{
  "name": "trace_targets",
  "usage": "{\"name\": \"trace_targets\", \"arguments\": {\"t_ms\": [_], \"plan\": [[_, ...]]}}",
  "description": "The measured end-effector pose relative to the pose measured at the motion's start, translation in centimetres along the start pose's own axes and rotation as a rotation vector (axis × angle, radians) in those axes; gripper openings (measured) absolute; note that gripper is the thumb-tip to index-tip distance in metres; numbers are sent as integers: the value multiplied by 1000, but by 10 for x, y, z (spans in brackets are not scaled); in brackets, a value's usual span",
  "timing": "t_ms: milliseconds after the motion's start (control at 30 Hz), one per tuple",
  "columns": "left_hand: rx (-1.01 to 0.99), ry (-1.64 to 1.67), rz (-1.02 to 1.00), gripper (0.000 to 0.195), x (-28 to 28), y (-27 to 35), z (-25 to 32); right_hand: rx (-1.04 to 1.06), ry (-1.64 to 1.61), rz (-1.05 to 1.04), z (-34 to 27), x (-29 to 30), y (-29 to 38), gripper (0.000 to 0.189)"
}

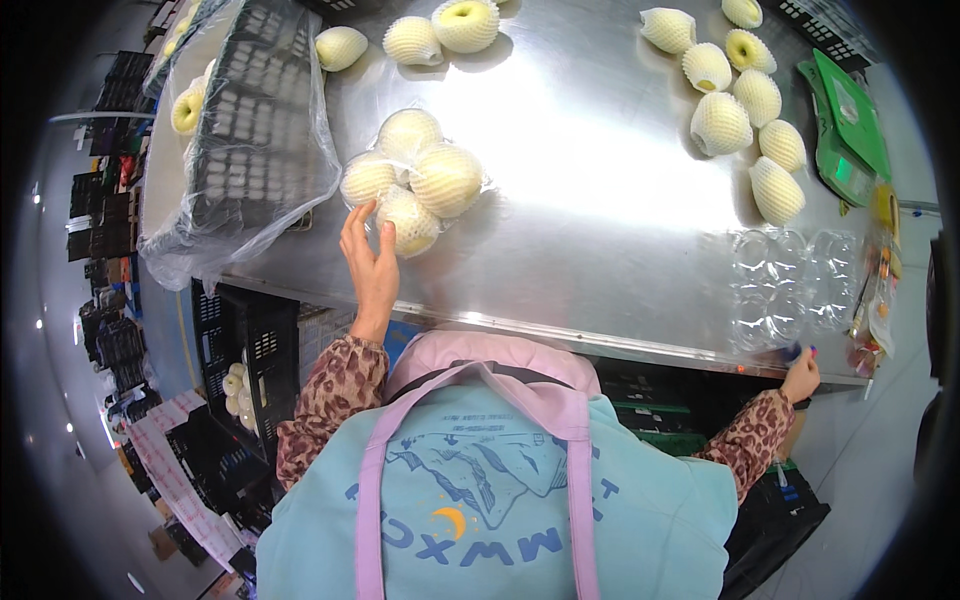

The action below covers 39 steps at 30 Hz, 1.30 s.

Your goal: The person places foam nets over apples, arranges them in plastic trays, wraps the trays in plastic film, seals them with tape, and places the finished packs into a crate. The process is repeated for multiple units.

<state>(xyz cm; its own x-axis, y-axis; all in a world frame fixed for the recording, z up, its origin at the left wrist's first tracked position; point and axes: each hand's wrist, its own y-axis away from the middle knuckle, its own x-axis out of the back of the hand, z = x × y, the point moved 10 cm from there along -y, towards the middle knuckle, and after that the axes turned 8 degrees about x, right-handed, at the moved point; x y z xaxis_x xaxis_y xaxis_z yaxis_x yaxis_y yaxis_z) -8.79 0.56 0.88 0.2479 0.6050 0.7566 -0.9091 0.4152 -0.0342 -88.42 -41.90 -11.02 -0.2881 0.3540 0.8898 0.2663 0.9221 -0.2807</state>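
Observation:
A clear plastic pack holds several yellow-green apples in foam sleeve nets, at the left of a steel table. My left hand touches the near-left side of this pack, its fingers spread and not closed round it. At the right end of the table's front edge, my right hand pinches a small dark blue and red item, too blurred to name. Just beyond that hand are empty clear plastic clamshell trays with round hollows.
A plastic-lined black crate of netted apples stands at the left. Loose netted apples lie at the back right beside a green scale. More netted apples sit at the back left. Black crates stand below the table.

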Motion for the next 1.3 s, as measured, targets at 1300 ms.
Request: {"name": "trace_targets", "arguments": {"t_ms": [1300], "plan": [[746,995,-1362,22,-80,88,34,702,-1334,-873,-519,42,395,30]]}}
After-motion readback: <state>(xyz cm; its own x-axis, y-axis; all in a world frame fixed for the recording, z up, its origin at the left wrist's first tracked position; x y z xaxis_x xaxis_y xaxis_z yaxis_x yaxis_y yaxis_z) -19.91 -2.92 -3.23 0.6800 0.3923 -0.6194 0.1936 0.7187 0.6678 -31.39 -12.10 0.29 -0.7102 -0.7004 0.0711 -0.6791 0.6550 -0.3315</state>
